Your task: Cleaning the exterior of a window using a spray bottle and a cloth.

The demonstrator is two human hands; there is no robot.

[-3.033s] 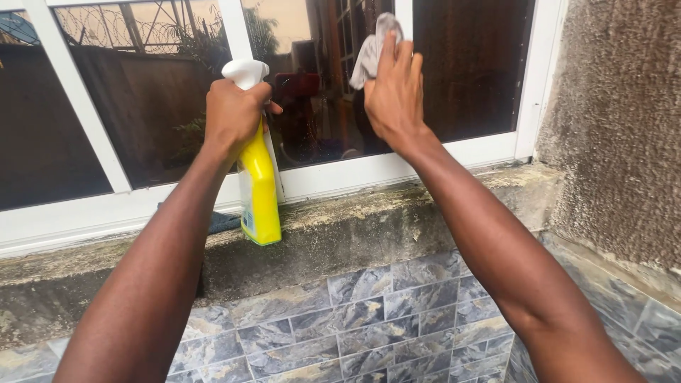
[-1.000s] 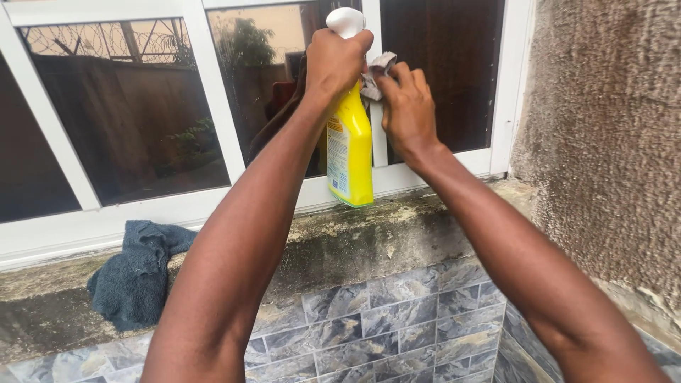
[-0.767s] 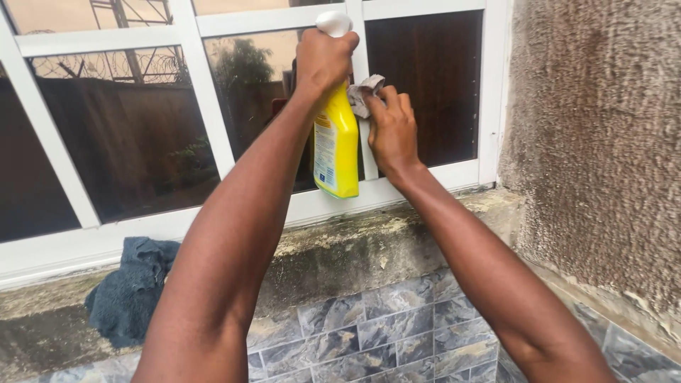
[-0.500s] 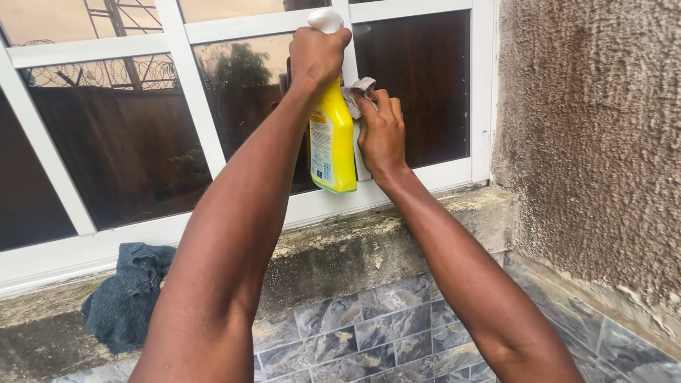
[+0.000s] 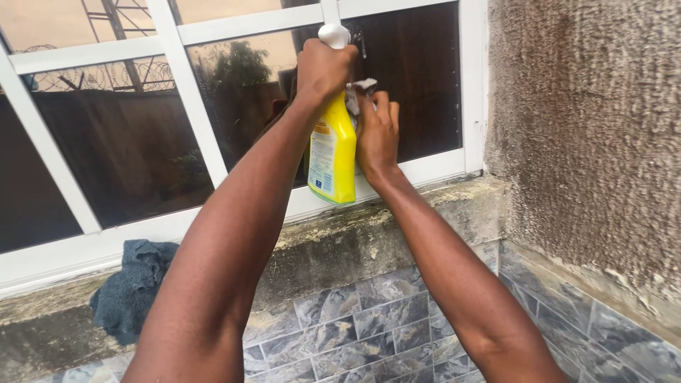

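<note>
While the left hand point(image 5: 325, 67) grips the yellow bottle point(image 5: 332, 157) raised before the glass point(image 5: 418, 78), the right hand point(image 5: 376, 131) pinches a rag point(image 5: 357, 91) just beside it. Spray could hit that hand instead, or run onto the sill point(image 5: 397, 220).

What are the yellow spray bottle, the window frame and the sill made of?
Yellow spray bottle: likely glossy plastic, with a white trigger head.
White window frame: smooth, painted or coated; metal or plastic, unclear.
Grey sill: rough concrete, stained and weathered.
</note>
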